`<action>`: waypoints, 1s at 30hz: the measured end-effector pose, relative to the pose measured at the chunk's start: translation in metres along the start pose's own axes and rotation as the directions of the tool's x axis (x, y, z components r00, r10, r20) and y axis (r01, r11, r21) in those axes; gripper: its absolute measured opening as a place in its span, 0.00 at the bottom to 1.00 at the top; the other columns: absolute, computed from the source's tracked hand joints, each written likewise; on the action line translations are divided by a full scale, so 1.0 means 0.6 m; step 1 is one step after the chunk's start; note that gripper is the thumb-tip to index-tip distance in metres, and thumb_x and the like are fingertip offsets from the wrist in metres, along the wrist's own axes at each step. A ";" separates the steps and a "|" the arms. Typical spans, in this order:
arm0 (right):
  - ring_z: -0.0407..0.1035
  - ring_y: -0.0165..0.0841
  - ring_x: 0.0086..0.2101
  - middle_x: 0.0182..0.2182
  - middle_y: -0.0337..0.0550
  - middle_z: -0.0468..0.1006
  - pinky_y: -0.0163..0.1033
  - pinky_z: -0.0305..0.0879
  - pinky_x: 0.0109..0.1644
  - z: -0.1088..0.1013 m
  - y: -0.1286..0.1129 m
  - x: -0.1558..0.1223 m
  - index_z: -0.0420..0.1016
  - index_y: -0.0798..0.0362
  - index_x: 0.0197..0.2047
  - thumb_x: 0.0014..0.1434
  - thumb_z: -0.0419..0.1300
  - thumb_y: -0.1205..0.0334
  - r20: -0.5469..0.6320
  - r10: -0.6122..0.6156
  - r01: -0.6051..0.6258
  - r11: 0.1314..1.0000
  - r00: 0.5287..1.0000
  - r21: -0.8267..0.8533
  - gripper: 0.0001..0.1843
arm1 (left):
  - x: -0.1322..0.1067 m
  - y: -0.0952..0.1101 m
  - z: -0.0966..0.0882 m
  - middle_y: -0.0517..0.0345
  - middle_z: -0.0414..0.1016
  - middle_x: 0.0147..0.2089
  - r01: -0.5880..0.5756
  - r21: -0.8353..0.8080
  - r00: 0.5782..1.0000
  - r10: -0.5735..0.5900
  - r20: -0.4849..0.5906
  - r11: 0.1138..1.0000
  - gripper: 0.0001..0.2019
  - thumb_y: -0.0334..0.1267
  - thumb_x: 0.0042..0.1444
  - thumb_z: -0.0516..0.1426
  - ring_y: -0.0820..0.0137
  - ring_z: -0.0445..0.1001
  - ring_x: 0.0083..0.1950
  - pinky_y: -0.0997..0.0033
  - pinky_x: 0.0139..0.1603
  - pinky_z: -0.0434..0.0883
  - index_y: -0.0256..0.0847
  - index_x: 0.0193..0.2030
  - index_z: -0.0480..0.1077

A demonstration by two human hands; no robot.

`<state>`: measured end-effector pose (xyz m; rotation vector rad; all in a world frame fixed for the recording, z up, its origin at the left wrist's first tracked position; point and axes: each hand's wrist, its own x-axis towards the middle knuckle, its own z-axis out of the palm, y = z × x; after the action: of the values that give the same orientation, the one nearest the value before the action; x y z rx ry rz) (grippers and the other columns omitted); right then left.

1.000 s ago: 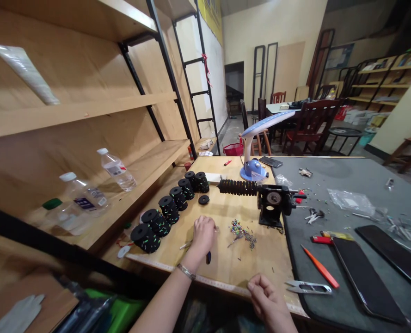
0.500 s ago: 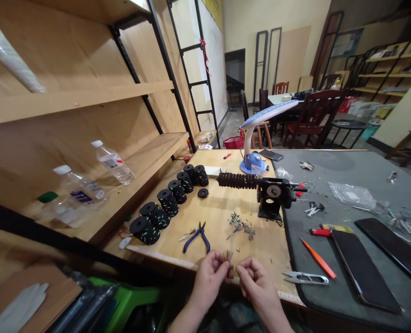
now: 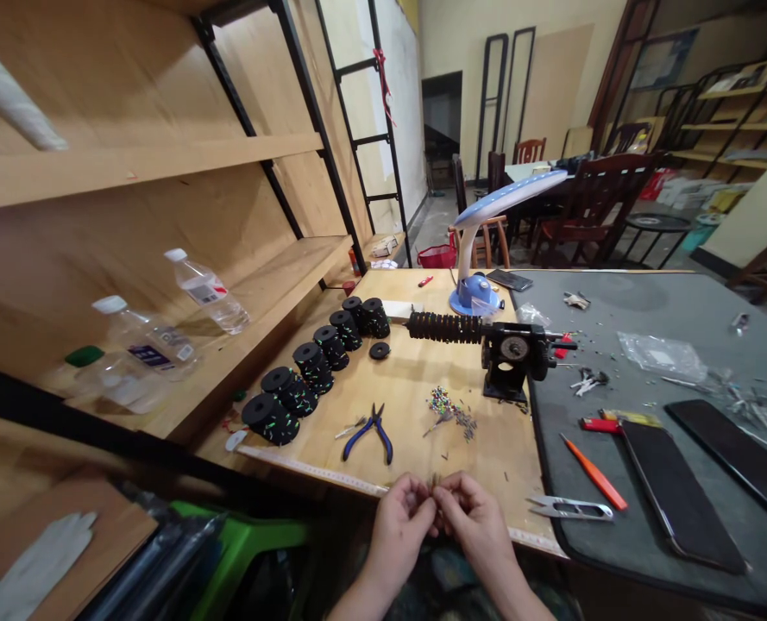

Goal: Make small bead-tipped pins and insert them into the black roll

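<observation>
My left hand (image 3: 399, 526) and my right hand (image 3: 477, 522) meet at the near edge of the wooden table (image 3: 415, 388), fingertips pinched together on a small bundle of thin pins (image 3: 435, 483). Blue-handled pliers (image 3: 371, 431) lie on the wood just beyond my hands. A small pile of coloured pins (image 3: 448, 410) sits to their right. A row of black spools (image 3: 311, 366) studded with coloured pins runs along the left of the table. A black hand-crank winder (image 3: 509, 358) holds a rod of black discs (image 3: 444, 327).
Thread snips (image 3: 570, 509), an orange cutter (image 3: 594, 473), a red lighter (image 3: 596, 424) and two dark phones (image 3: 677, 496) lie on the grey mat (image 3: 655, 319). A blue desk lamp (image 3: 480, 289) stands at the back. Water bottles (image 3: 205, 293) rest on the left shelf.
My left hand let go of the pliers on the table and drew back to meet my right hand at the near edge; both now pinch the small pins.
</observation>
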<state>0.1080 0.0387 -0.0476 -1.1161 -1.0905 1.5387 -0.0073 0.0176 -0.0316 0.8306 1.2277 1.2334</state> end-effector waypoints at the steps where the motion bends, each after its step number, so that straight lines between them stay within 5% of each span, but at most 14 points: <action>1: 0.59 0.26 0.16 0.14 0.31 0.66 0.32 0.53 0.21 0.000 -0.001 0.000 0.69 0.54 0.26 0.48 0.64 0.39 0.003 -0.003 0.003 1.000 1.000 -0.002 0.24 | 0.000 0.000 0.000 0.65 0.68 0.21 -0.002 0.008 1.000 0.002 0.002 1.000 0.17 0.45 0.46 0.65 0.76 0.68 0.22 0.78 0.22 0.65 0.39 0.26 0.63; 11: 0.59 0.26 0.16 0.13 0.31 0.65 0.31 0.53 0.20 -0.004 0.005 -0.002 0.70 0.54 0.27 0.50 0.63 0.40 0.011 -0.019 0.019 0.999 1.000 -0.028 0.23 | -0.003 0.002 0.003 0.66 0.66 0.21 0.000 0.029 1.000 0.000 0.003 1.000 0.16 0.46 0.47 0.65 0.76 0.67 0.22 0.79 0.22 0.64 0.39 0.26 0.63; 18: 0.54 0.23 0.13 0.11 0.28 0.62 0.30 0.47 0.17 0.003 -0.006 -0.004 0.67 0.53 0.26 0.44 0.65 0.36 -0.013 0.094 -0.092 0.991 0.996 0.101 0.27 | -0.011 0.012 0.008 0.60 0.74 0.30 0.092 -0.189 0.996 -0.095 -0.007 0.978 0.17 0.43 0.45 0.67 0.73 0.72 0.27 0.76 0.27 0.68 0.38 0.38 0.68; 25: 0.48 0.21 0.12 0.09 0.27 0.62 0.29 0.40 0.17 0.001 -0.007 -0.010 0.66 0.53 0.24 0.38 0.66 0.33 0.022 0.177 -0.179 0.979 0.984 0.101 0.30 | -0.014 0.015 0.002 0.57 0.74 0.29 0.176 -0.227 0.983 -0.162 0.082 0.958 0.14 0.41 0.45 0.67 0.75 0.71 0.27 0.76 0.28 0.67 0.34 0.31 0.71; 30: 0.51 0.22 0.13 0.10 0.30 0.65 0.30 0.43 0.19 -0.002 -0.003 -0.015 0.66 0.53 0.24 0.40 0.66 0.35 0.018 0.178 -0.179 0.979 0.984 0.099 0.28 | -0.013 0.001 -0.003 0.59 0.72 0.27 0.170 -0.229 0.985 -0.167 0.032 0.959 0.15 0.44 0.45 0.67 0.76 0.69 0.27 0.78 0.26 0.64 0.34 0.32 0.71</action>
<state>0.1108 0.0302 -0.0448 -1.1649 -0.9280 1.7205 -0.0086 0.0100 -0.0297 0.5513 1.0961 1.2025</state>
